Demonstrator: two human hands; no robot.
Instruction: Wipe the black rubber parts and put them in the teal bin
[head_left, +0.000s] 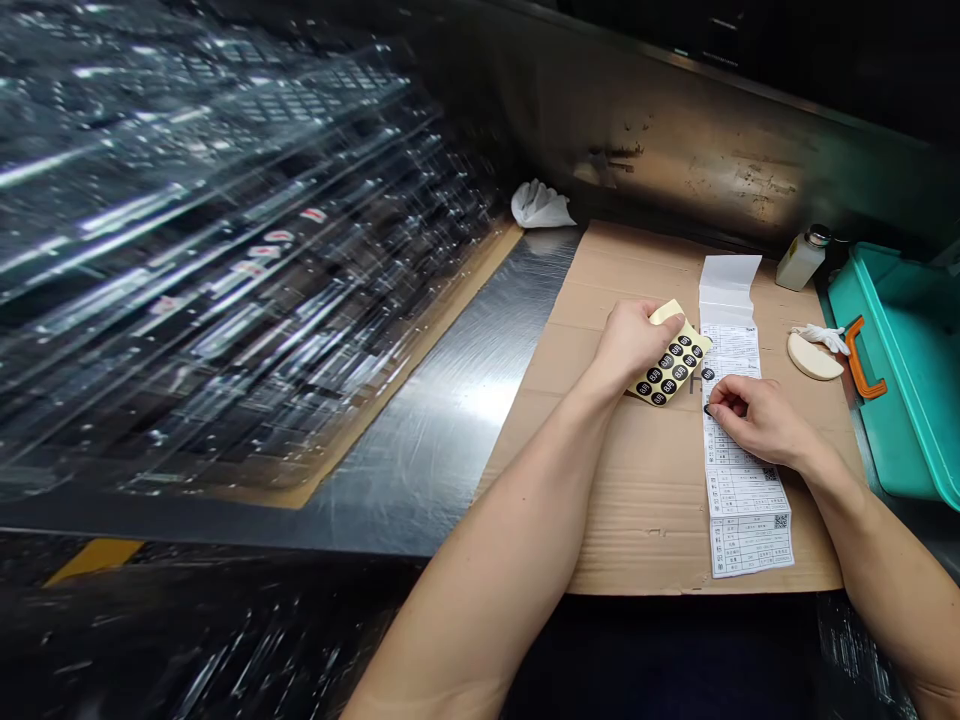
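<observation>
My left hand (637, 345) grips a pale yellow sheet of round black stickers (667, 372) by its upper edge, thumb on top. Pinched in the fingertips of my right hand (761, 415) is a small round black sticker (707, 410), at the left edge of a long printed label strip (750, 545). Another black sticker (707, 374) lies on the strip a little above those fingers. The strip runs from blank white at the far end to printed tables with square codes nearer me. My right hand covers part of it.
Flat cardboard (622, 520) lies under the strip on a metal table (465, 400). Plastic-wrapped goods (225, 270) fill the left. Crumpled white material (541, 205) sits behind. On the right are a white bottle (802, 258), a cream half-round pad (814, 357) and a teal bin (892, 420) with an orange handle.
</observation>
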